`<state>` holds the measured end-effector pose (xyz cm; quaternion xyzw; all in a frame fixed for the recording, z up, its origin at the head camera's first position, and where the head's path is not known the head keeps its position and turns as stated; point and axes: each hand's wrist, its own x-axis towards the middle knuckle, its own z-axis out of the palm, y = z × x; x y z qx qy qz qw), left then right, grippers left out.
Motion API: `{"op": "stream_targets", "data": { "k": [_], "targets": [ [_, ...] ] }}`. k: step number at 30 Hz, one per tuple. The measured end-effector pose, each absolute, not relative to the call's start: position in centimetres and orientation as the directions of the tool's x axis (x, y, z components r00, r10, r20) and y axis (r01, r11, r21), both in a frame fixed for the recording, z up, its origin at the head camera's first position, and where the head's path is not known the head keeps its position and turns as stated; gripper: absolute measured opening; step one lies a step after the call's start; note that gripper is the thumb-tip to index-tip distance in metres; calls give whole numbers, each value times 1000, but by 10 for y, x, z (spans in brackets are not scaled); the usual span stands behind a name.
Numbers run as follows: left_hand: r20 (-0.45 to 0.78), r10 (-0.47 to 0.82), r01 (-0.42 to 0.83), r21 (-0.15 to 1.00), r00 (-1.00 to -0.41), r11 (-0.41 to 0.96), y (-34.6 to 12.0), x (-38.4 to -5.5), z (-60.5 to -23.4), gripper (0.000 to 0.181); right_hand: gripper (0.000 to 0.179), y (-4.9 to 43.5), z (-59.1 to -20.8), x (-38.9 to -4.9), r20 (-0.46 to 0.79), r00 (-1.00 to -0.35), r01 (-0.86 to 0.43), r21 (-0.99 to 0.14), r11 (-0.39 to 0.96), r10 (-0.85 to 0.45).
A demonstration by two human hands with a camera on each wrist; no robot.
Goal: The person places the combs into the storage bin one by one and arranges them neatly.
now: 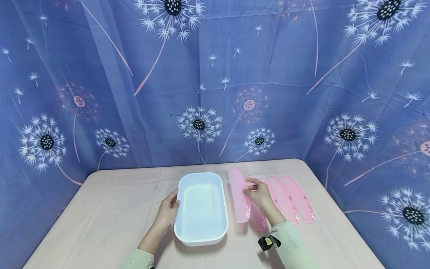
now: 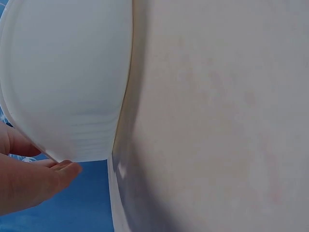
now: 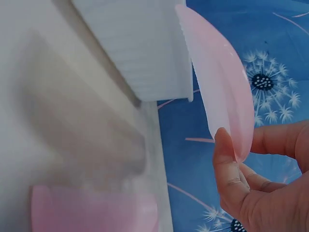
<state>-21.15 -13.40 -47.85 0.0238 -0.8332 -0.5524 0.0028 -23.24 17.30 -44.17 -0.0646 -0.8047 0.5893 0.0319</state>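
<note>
Blue cloth [image 1: 295, 123]: dandelion print, 12 o'clock, wraps to 9 and 3.
Desk [image 1: 117, 209]: pale cover, carries everything.
White tub [image 1: 201, 205]: on desk, centre, nothing inside.
Held pink comb [image 1: 237, 198]: raised above desk, just off tub's 3 o'clock side, long axis near upright in head view.
Other pink combs [image 1: 299, 200]: row on desk, farther toward 3 o'clock.
Hands: left hand [image 1: 168, 211] grips tub rim at 9 o'clock; right hand [image 1: 260, 194] pinches held pink comb by its 3 o'clock edge.
</note>
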Motion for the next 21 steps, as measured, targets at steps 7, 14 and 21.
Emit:
{"op": "stream_targets", "data": {
  "k": [7,14,21],
  "targets": [
    [-13,-42,-28,918,-999,397,-134,-212,-478,50,45,163,-433,-227,-38,-992,58,-986,157,122],
    [-5,-33,-17,923,-999,385,-136,-211,-479,50,45,146,-430,-222,-50,-995,54,-997,54,87],
    [0,-39,-15,924,-999,382,-135,-211,-479,49,47,130,-435,-218,-50,-996,52,-998,20,69]
  ]
}}
